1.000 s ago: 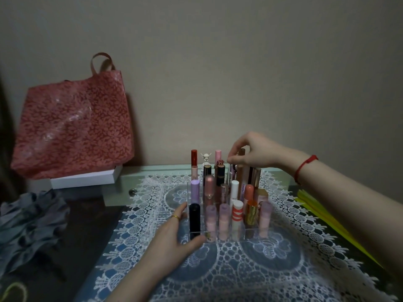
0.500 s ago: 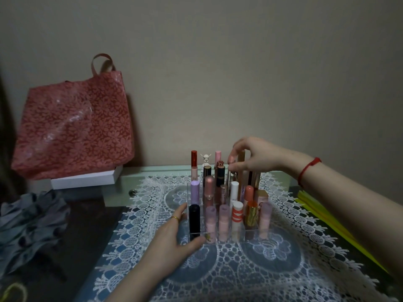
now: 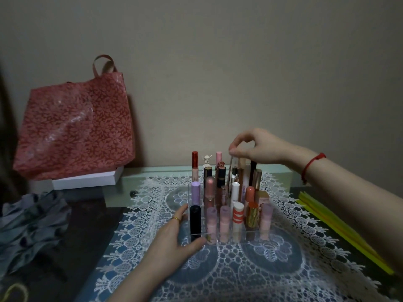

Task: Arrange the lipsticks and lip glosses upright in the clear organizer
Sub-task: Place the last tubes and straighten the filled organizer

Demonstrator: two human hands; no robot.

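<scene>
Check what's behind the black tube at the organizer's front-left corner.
A lilac-capped tube stands directly behind the black tube, then a red-capped gloss in the back row. Their lower parts are hidden by the tubes in front.

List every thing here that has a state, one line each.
clear organizer, on lace mat, nearly full
black lipstick, capped, upright, front-left slot
clear-topped tube, top pinched by right hand
left hand, open, touching organizer's front-left corner
red bag, standing upright
</scene>
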